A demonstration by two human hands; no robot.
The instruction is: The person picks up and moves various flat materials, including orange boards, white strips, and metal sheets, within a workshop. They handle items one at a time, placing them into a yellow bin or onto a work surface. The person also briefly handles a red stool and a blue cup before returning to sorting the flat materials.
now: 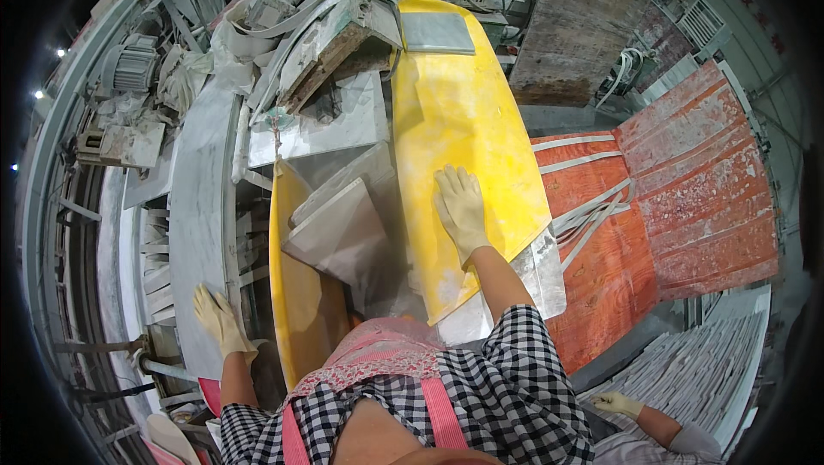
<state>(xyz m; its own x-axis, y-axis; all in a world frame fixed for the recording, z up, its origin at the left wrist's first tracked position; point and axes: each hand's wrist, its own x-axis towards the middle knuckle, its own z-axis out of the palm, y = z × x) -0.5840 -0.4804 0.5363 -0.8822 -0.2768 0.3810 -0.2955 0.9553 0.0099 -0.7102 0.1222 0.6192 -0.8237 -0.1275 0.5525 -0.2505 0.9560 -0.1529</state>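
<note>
Both of my hands wear cream gloves. My right hand (461,210) lies flat, fingers stretched forward, on a bright yellow sheet (463,105) that slopes away in front of me. A small grey rectangular plate (437,33) rests on the sheet's far end. My left hand (221,321) is open on the near part of a long grey-veined slab (204,182), close to its right edge. Between my hands, grey stone tiles (339,233) lean in a gap beside a second yellow panel (296,285). Neither hand grips anything.
An orange-red sheet (592,250) with white straps (592,208) lies at right. A co-worker's gloved hand (616,403) is at lower right, by stacked thin slabs (687,379). Dusty motors (133,62) and a wooden board (579,27) stand farther off.
</note>
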